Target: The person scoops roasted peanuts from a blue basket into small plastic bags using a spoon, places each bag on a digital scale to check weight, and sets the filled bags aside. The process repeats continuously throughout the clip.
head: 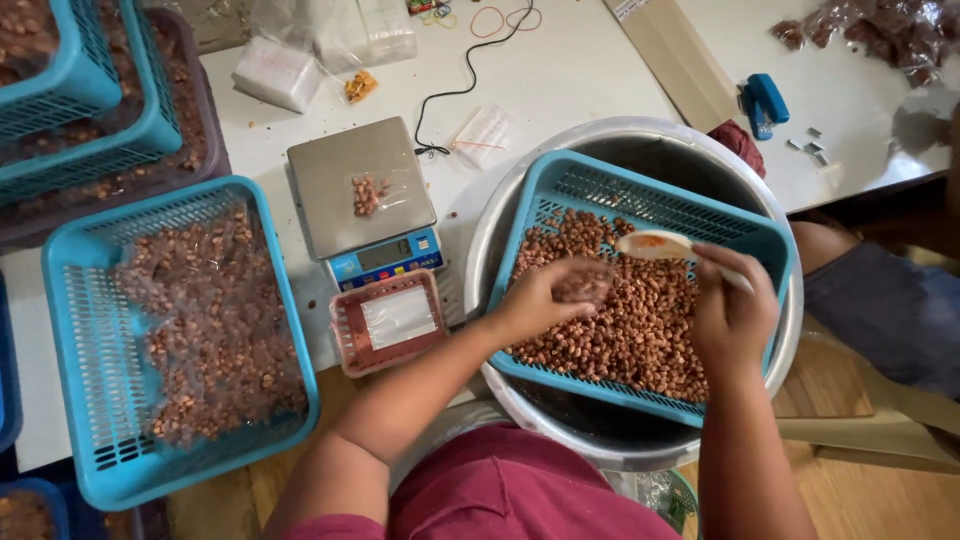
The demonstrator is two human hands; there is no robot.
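soft, even daylight fills the scene; shadows stay faint. the left hand (545, 297) blurs with motion, mild glare marks the scale's steel plate (360, 185), and edges bend slightly.

This looks like a small snack-packing workroom: a white table (560, 80) carries a digital scale (366, 200) at centre, blue baskets (175, 335) heaped with brown nuts at left and centre right, small clear bags (278, 72) at the top, and a blue stapler (765, 100) at upper right.
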